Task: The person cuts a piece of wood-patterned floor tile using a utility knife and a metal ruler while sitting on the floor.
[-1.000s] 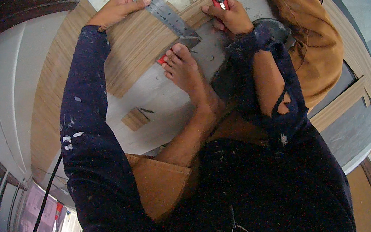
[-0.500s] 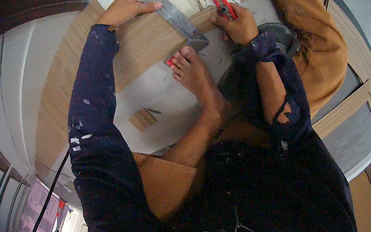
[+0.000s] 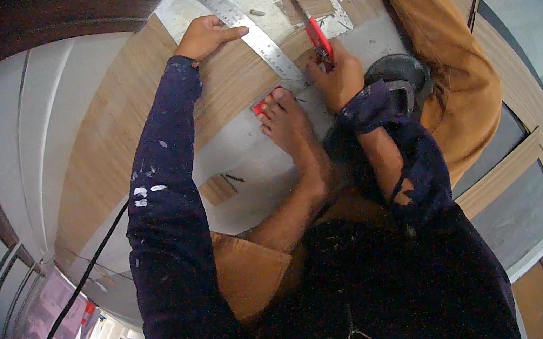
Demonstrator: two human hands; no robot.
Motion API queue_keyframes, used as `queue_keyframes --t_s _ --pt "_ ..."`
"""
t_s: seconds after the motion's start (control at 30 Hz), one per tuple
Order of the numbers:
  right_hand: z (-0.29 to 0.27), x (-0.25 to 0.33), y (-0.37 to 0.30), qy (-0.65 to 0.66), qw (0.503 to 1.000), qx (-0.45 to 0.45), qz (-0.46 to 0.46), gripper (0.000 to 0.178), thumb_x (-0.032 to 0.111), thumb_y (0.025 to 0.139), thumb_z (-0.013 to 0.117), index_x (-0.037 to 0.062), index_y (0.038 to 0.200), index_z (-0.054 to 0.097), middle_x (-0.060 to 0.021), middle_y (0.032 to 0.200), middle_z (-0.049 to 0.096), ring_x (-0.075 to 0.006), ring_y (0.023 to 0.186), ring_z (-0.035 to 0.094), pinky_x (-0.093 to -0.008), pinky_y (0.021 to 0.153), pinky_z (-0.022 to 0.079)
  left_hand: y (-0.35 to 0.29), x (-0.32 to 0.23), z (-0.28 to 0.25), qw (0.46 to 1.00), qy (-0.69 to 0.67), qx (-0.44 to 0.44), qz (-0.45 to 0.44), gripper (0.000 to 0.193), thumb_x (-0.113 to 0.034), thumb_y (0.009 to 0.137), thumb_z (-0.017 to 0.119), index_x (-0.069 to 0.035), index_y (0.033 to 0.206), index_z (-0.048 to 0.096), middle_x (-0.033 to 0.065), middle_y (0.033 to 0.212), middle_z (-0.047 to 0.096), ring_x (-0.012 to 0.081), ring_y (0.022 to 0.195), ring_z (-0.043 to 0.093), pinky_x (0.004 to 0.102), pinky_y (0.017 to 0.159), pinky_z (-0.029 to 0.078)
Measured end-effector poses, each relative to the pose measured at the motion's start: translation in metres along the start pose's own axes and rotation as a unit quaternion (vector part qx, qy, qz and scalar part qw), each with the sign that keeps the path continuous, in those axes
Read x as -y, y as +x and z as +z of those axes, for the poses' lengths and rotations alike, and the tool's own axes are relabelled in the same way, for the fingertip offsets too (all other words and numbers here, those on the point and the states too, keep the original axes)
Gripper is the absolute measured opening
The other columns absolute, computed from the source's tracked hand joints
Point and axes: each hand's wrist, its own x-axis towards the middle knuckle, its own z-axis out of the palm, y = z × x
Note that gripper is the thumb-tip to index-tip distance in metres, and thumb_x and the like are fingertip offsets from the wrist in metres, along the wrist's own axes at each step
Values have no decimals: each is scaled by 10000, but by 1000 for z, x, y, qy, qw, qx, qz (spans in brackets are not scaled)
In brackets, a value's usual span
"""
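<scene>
Two hands reach over the floor. The left hand (image 3: 206, 36) lays its thumb across a metal ruler (image 3: 260, 42), its other fingers loosely bent at the near edge; whether they pinch it I cannot tell. The ruler slants across a wood-grain plank (image 3: 230, 87), its lower end near the toes of a bare foot (image 3: 289, 120). The right hand (image 3: 339, 77) has its fingers closed around a red cutter (image 3: 317, 34), whose blade points toward a squarish offcut (image 3: 316, 0).
</scene>
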Motion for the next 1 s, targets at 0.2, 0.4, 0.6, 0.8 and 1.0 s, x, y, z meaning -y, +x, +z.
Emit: queue_keyframes --t_s 0.2,0.4,0.6,0.8,1.0 --pt "41 -16 -11 17 993 -25 -110 416 204 752 859 37 1066 642 -138 793 679 -258 650 624 -365 631 506 -13 13 17 990 -88 -96 46 648 -407 705 904 41 1118 683 86 886 730 177 834 677 290 780 524" --pt "38 -9 -22 20 994 -16 -102 420 154 738 867 29 1065 635 -159 833 652 -278 682 605 -380 638 492 -59 8 45 925 136 -335 116 658 -326 764 824 2 1286 594 200 1243 595 395 1173 530 452 1021 436" --pt "31 -6 -30 -27 998 27 -59 358 131 801 775 38 1097 597 -231 1017 646 -452 968 628 -491 798 511 -144 43 71 913 278 -187 233 614 -320 751 805 -125 1302 619 169 1375 531 408 1243 490 484 1047 424" --pt "28 -10 -44 -35 992 34 -117 369 238 799 821 42 1038 620 -164 788 648 -366 735 659 -423 639 497 -173 33 94 914 285 -190 217 636 -298 727 785 -177 1327 612 144 1547 392 440 1392 351 510 1130 355" --pt "27 -10 -34 23 995 -71 -66 330 165 802 782 63 1069 617 -163 823 661 -409 748 652 -457 700 522 -171 58 116 917 280 -172 227 639 -235 689 763 -161 1303 603 116 1533 422 454 1374 370 537 1156 307"
